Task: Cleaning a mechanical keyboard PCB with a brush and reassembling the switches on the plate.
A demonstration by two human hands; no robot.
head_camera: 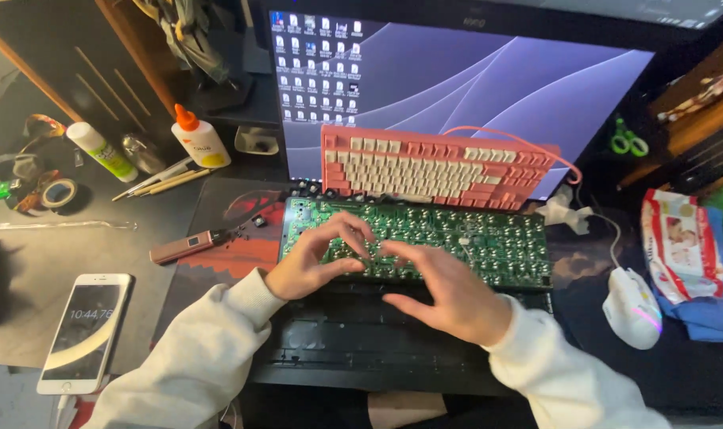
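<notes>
Head view over a dark desk. The left hand [318, 258] and right hand [441, 290], both in pale grey sleeves, rest side by side on a green keyboard circuit board [489, 242] that lies flat at the centre of the desk, its near edge over a black keyboard case [338, 342]; the left hand is loosely open, fingers curled down with the fingertips touching the board's left half, nothing gripped; the right hand is spread open, fingers extended toward the left across the board's middle, palm down — whether it pinches any small part cannot be told.

Just beyond the board, a pink and cream keyboard [433, 171] stands tilted against the monitor [489, 71], its pink cable looping to the right; the monitor shows desktop icons at its left over a purple wallpaper.

Left of the board: a slim reddish pen-shaped tool [183, 246] on the desk mat; farther left, a white phone [83, 330] lying screen up near the desk's near edge; at the far left, a roll of tape [59, 193], a white tube with a green label [101, 151], a glue bottle with an orange cap [199, 137], and a few brushes [159, 180] beside it.

Right of the board: a white mouse [633, 306] with a lit strip — near it, a packet of wipes [683, 246] on blue cloth; green scissors [630, 141] lie farther back.
</notes>
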